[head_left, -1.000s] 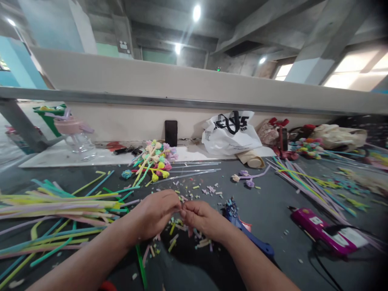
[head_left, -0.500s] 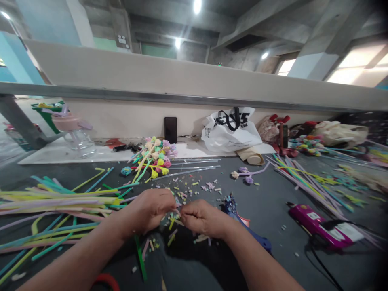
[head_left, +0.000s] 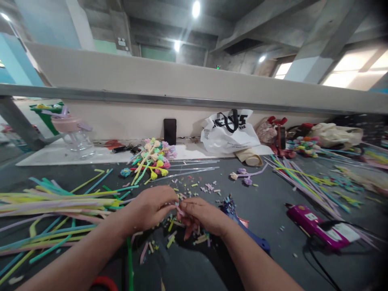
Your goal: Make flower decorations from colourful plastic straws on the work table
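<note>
My left hand (head_left: pixel 156 207) is closed in a pinch above the middle of the dark table. Facing it, my right hand (head_left: pixel 201 214) pinches with thumb and forefinger while its other fingers hang loosely curled. Between the fingertips of both shows a small pale pink piece of pipe cleaner (head_left: pixel 180 210), mostly covered by the fingers. Cut pipe cleaner bits (head_left: pixel 171 241) in yellow, pink and lilac lie scattered under and around the hands. A green strip (head_left: pixel 130 262) lies below my left wrist, and a blue-handled tool (head_left: pixel 251 235) is beside my right wrist.
Long pastel pipe cleaners (head_left: pixel 60 202) are heaped at left. A pipe cleaner flower bunch (head_left: pixel 154 155), a phone (head_left: pixel 170 131) and a white bag (head_left: pixel 227 135) stand behind. A magenta corded device (head_left: pixel 315 226) lies at right, and a red ring-shaped handle (head_left: pixel 106 281) at the front edge.
My right hand's lower fingers have loosened and spread downward from a closed fist. The pink piece shows more between the fingertips. The green strip appears more upright in the view.
</note>
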`<state>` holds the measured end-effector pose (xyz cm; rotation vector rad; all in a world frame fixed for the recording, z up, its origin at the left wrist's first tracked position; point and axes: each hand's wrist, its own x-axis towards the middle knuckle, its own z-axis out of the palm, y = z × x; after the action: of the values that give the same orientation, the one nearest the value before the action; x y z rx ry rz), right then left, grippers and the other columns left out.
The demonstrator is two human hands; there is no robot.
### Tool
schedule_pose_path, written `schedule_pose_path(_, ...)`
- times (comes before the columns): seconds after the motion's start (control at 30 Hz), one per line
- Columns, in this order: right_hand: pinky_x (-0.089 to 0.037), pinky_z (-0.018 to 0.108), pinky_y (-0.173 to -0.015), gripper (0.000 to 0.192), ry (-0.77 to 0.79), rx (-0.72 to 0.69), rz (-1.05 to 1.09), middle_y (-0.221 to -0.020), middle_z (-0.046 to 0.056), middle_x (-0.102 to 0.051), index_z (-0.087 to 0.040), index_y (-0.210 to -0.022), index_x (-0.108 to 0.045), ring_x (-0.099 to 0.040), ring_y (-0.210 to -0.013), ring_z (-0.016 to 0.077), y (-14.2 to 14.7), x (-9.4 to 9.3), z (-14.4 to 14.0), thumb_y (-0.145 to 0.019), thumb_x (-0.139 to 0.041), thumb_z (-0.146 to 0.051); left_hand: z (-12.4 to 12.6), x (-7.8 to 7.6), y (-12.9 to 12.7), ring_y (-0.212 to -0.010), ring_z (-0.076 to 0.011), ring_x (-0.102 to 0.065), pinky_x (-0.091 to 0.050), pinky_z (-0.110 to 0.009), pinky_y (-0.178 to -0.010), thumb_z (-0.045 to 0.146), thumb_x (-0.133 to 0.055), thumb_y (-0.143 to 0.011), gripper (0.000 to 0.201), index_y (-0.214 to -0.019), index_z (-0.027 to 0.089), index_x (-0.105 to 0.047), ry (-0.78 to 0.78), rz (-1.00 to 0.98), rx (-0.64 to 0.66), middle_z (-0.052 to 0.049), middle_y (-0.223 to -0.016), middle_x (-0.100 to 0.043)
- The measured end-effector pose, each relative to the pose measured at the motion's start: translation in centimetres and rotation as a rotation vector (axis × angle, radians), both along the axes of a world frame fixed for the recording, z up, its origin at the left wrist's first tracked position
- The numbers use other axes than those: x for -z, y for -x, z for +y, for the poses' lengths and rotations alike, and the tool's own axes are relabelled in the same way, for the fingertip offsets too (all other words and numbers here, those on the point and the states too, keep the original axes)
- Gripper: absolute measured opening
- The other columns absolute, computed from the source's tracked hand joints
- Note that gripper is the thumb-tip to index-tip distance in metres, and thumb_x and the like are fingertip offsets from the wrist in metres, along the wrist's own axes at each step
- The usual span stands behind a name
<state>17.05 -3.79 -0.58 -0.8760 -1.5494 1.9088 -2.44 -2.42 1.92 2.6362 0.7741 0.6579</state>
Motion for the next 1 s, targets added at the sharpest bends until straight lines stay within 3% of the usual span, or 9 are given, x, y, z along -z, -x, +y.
schedule_pose_path(0.23, -0.034, 0.016, -0.037, 0.039, -0.081, 0.053, -0.083, -0.05, -0.005, -0.047, -0.014, -0.072, -0.058, -0.053, -0.041, 0.0078, -0.12, 0.15, 0.07, -0.081, -0.044, -0.049, -0.54, -0.07, -0.67, -0.079, -0.0139, -0.053, -0.04, -0.024, -0.071, 0.021, -0.048, -0.08, 0.015, -0.092, 0.02, -0.057, 0.13, -0.05, -0.053, -0.003, -0.085, -0.06)
schedule_pose_path(0.37, -0.031, 0.016, -0.036, 0.038, -0.128, 0.097, -0.13, -0.05, -0.005, -0.049, -0.015, -0.064, -0.052, -0.053, -0.039, 0.0074, 0.05, 0.24, 0.04, -0.082, -0.043, -0.047, -0.42, -0.03, -0.81, -0.077, -0.0139, -0.053, -0.039, -0.024, -0.07, 0.023, -0.051, -0.079, 0.011, -0.085, 0.018, -0.059, 0.114, -0.029, -0.058, -0.003, -0.081, -0.059)
schedule_pose_path(0.63, -0.033, 0.015, -0.035, 0.04, -0.129, 0.05, -0.18, -0.048, -0.005, -0.047, -0.015, -0.067, -0.053, -0.046, -0.035, 0.006, 0.63, 0.55, -0.2, -0.082, -0.04, -0.05, -0.44, 0.46, -0.75, -0.072, -0.0123, -0.05, -0.038, -0.023, -0.066, 0.021, -0.042, -0.084, 0.016, -0.075, 0.017, -0.055, 0.05, 0.083, -0.003, -0.002, -0.074, -0.056)
schedule_pose_path(0.8, -0.031, 0.015, -0.035, 0.04, -0.073, -0.022, -0.173, -0.048, -0.004, -0.048, -0.014, -0.072, -0.057, -0.051, -0.037, 0.0071, 0.49, 0.15, -0.29, -0.083, -0.039, -0.048, -0.24, 0.9, -0.61, -0.07, -0.0118, -0.05, -0.037, -0.023, -0.066, 0.023, -0.039, -0.086, 0.02, -0.074, 0.017, -0.054, 0.058, 0.109, 0.005, -0.002, -0.073, -0.055)
schedule_pose_path(1.0, -0.046, 0.021, -0.041, 0.032, -0.01, -0.048, -0.092, -0.054, -0.004, -0.046, -0.013, -0.075, -0.057, -0.05, -0.04, 0.0074, 0.22, 0.15, -0.12, -0.081, -0.045, -0.042, -0.01, 0.58, -0.47, -0.074, -0.0117, -0.051, -0.038, -0.022, -0.068, 0.019, -0.04, -0.085, 0.016, -0.077, 0.017, -0.053, 0.106, 0.073, 0.003, -0.002, -0.076, -0.055)
